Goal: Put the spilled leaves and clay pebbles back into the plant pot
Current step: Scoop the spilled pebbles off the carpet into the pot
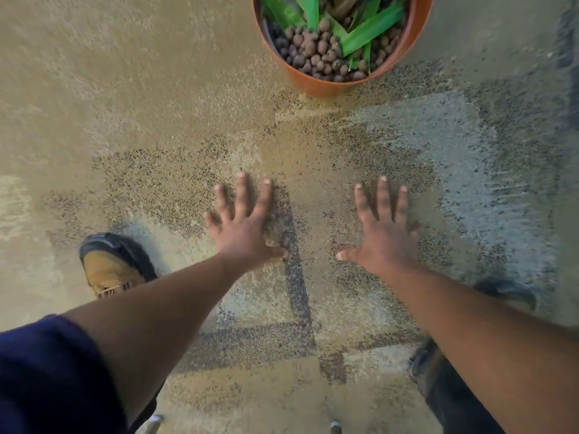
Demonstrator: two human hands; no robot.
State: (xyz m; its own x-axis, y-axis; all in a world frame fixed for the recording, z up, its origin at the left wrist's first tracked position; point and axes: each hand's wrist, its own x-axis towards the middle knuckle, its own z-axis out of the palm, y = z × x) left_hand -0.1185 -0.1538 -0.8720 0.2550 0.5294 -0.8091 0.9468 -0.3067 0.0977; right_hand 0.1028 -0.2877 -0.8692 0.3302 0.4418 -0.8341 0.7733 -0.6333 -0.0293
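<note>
Speckled carpet floor carries the terracotta plant pot of clay pebbles; left hand and right hand spread wide, empty.

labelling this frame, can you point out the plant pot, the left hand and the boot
plant pot (316, 87): head view, on its orange front wall below the pebbles
left hand (242, 228): head view, on the back of the hand
boot (108, 267): head view, on its tan upper

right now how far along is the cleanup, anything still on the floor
Looks nearly done: the clay pebbles and green leaves lie inside the plant pot, and no loose pebble or leaf shows on the carpet in view. Nothing is in hand: left hand and right hand are spread open, empty. Any leftovers would be out of frame.
</note>
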